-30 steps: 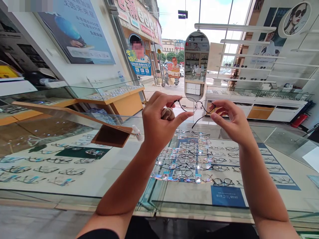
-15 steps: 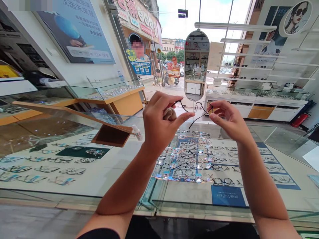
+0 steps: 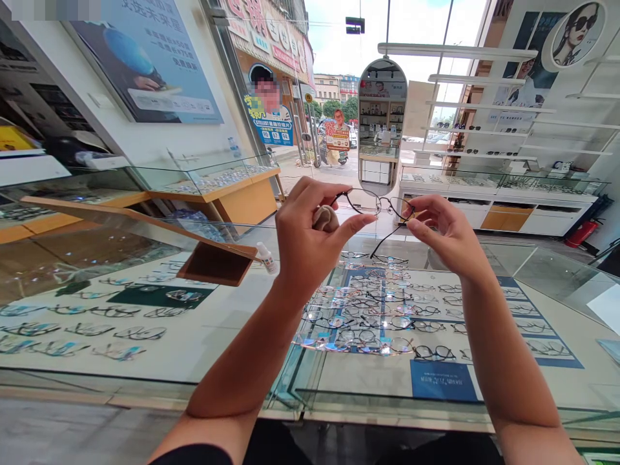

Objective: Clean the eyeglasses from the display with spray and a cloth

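Note:
A pair of thin dark-rimmed eyeglasses (image 3: 367, 201) is held up between my two hands, above the counter. My left hand (image 3: 310, 229) grips the frame's left end with the fingertips, its thumb reaching toward the lower rim of the left lens. Bunched inside the same hand is a greyish-beige cloth (image 3: 326, 219). At the other end, my right hand (image 3: 443, 236) pinches the frame near its right hinge. One dark temple arm slants down and left from there; the other is mostly hidden by my left hand.
Beneath my hands, a glass display counter (image 3: 358, 402) holds rows of eyeglasses. A small white bottle (image 3: 267, 258) stands left of my left wrist, beside a brown wooden tray (image 3: 217, 263). An oval mirror (image 3: 382, 123) hangs ahead; a red fire extinguisher (image 3: 582, 233) stands far right.
The eyeglasses have tilted slightly, and the hanging temple arm has shifted a little right and lower. My left hand has moved slightly left; my right hand has stayed nearly still.

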Available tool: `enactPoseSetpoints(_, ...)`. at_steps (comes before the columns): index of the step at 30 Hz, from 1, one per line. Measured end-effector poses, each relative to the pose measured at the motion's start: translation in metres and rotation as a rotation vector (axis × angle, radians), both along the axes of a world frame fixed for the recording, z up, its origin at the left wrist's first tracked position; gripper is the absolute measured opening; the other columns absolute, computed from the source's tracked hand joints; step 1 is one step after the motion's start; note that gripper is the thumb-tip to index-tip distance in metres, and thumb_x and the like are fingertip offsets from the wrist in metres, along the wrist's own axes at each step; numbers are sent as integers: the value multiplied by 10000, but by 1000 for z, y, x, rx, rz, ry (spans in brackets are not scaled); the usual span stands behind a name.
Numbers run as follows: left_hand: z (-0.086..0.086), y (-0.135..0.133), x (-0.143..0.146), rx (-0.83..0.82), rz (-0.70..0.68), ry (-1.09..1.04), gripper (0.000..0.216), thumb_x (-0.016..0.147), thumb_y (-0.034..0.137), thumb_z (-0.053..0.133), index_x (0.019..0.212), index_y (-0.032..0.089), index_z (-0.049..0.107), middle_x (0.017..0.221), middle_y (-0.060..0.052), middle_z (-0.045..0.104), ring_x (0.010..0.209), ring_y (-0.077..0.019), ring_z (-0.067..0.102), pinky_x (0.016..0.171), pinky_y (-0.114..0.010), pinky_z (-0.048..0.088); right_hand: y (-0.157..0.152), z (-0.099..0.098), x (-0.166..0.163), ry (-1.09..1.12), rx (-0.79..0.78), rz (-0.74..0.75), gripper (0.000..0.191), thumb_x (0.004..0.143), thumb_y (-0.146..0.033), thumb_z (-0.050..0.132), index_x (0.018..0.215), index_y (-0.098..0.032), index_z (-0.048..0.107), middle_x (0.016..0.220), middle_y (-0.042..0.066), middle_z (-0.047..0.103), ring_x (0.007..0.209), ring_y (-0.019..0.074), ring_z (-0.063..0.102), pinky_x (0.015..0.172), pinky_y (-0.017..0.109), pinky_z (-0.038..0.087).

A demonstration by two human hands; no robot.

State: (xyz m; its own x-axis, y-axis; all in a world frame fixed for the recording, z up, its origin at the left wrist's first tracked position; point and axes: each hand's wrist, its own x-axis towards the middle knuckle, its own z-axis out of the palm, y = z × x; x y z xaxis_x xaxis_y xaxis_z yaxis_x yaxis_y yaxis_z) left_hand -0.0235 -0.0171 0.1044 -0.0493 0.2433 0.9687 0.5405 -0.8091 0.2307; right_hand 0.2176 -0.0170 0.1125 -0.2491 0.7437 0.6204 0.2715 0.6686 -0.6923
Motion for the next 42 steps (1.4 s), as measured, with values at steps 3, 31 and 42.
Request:
enactPoseSetpoints(3, 2, 2, -3, -2, -16, 2, 407, 807, 568, 872, 1049, 270, 738, 870, -5, 620, 800, -184, 582, 692, -343, 506, -1, 0, -1, 15, 7, -7, 322, 848, -476, 763, 1065, -266, 651, 1077, 21, 729, 926, 169, 643, 872, 377, 524)
enactPoseSetpoints(31, 3, 27, -27, -196, -207, 0, 422, 728, 566, 920, 1013, 289, 777, 815, -7, 700, 705, -154, 610, 639, -314, 517, -25, 2, -16, 1, 317, -282, 255, 885, -417, 776, 1056, -266, 661, 985, 13, 728, 825, 180, 638, 805, 389, 529)
enactPoseSetpoints(42, 2, 28, -26, -321, -256, 10, 448, 745, 611, 890, 985, 247, 784, 754, 2, 681, 693, -138, 641, 625, -257, 510, -26, 5, -15, -56, 439, -344, 256, 901, -454, 759, 1032, -253, 671, 947, 6, 696, 794, 167, 591, 790, 364, 523)
